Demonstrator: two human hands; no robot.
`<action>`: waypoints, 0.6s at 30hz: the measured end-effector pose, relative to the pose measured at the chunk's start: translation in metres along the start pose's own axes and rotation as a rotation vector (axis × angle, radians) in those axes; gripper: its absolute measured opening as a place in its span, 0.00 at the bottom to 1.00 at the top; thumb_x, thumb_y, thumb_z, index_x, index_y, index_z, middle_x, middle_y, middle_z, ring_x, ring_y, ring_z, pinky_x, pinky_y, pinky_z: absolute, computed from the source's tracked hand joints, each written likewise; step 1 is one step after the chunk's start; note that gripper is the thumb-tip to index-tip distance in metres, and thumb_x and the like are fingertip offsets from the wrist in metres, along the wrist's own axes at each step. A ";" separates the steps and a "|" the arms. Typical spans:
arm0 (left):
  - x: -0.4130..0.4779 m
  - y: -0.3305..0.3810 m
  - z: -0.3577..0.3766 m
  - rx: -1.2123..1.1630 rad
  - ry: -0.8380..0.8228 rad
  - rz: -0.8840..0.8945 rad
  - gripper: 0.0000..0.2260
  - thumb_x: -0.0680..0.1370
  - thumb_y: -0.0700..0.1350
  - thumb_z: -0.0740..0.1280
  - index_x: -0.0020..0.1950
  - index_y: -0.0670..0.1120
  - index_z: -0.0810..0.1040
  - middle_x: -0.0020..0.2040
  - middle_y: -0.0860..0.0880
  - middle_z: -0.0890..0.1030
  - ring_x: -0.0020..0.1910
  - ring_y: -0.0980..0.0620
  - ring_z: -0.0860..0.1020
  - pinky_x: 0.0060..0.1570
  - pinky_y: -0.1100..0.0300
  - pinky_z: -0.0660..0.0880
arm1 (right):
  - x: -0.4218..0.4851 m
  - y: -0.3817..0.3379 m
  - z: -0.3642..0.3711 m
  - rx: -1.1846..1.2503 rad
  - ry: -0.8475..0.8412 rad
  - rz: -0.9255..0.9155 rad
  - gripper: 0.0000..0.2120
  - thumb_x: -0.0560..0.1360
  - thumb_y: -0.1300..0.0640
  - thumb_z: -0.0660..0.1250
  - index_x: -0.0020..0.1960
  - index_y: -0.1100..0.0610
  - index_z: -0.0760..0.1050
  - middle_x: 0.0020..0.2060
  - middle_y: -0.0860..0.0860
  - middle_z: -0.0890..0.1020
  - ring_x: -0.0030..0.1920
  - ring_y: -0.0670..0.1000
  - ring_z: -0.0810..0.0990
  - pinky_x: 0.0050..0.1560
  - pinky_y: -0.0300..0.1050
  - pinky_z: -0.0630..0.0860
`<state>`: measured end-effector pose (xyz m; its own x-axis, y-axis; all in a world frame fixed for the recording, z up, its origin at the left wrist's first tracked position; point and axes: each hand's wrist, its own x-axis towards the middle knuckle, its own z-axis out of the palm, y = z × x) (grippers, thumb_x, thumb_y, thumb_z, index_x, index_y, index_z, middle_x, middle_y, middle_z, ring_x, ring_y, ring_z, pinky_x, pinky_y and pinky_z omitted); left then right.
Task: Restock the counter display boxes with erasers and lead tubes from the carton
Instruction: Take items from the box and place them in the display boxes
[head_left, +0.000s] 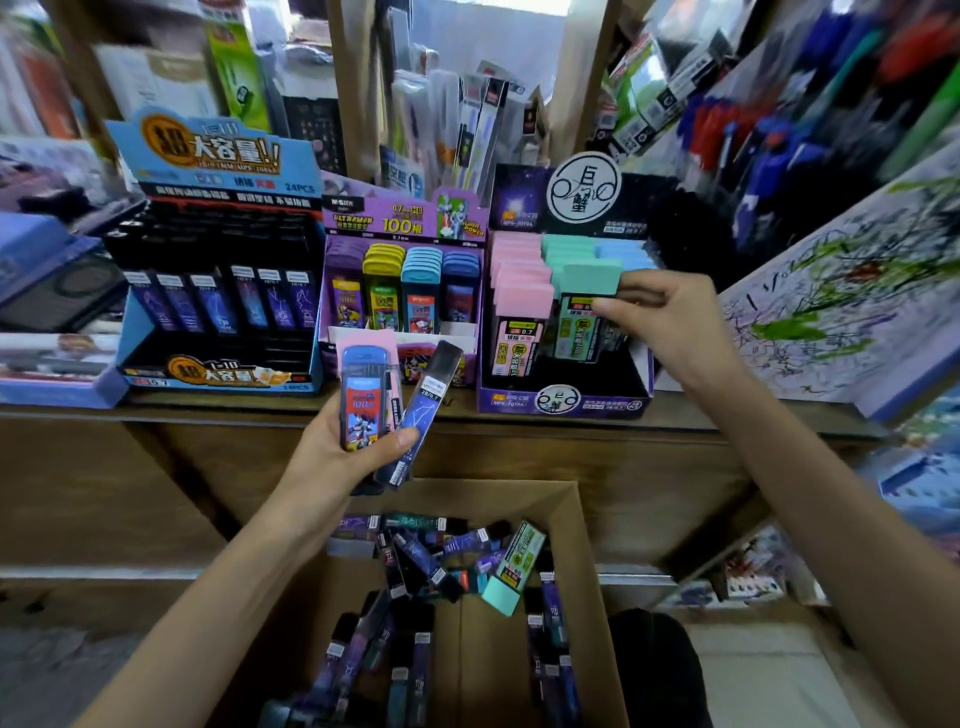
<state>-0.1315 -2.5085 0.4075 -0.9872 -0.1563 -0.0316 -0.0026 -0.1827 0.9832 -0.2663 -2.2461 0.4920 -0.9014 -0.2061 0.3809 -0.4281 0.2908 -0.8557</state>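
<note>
Carton: loose lead tubes inside. Left hand: grips blue case, pink case, dark tube. Right hand: pinches mint case in purple box.

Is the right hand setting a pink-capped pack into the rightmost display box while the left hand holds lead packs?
No: the head view shows the right hand gripping a mint-green-capped pack, not pink, at the rightmost display box; the left hand holds lead packs.

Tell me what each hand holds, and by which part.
Left hand grips a blue case, a pink case behind it and a dark tube by their lower ends. Right hand pinches the teal case in the display box near its top.
</note>
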 end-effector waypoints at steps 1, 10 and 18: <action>0.001 0.001 0.000 0.007 0.001 0.001 0.22 0.65 0.43 0.73 0.58 0.50 0.75 0.48 0.46 0.83 0.43 0.53 0.82 0.36 0.63 0.78 | 0.002 0.003 0.000 0.010 -0.008 0.011 0.13 0.70 0.66 0.72 0.50 0.50 0.81 0.41 0.44 0.85 0.42 0.39 0.82 0.45 0.34 0.78; 0.004 0.002 0.002 0.037 0.015 0.008 0.22 0.62 0.44 0.74 0.56 0.49 0.76 0.46 0.46 0.83 0.42 0.52 0.82 0.38 0.61 0.80 | 0.001 0.020 0.012 -0.062 -0.027 0.187 0.07 0.71 0.60 0.72 0.45 0.49 0.82 0.41 0.48 0.85 0.42 0.43 0.83 0.42 0.38 0.81; 0.004 0.006 0.015 0.031 -0.019 0.006 0.25 0.61 0.47 0.74 0.57 0.51 0.75 0.46 0.48 0.84 0.43 0.51 0.82 0.39 0.57 0.80 | -0.006 -0.002 0.015 -0.763 -0.015 0.099 0.17 0.74 0.48 0.68 0.45 0.63 0.82 0.36 0.56 0.83 0.38 0.53 0.81 0.44 0.48 0.78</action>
<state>-0.1382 -2.4958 0.4163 -0.9900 -0.1392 -0.0230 -0.0017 -0.1513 0.9885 -0.2586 -2.2595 0.4860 -0.9393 -0.1563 0.3056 -0.2767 0.8716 -0.4047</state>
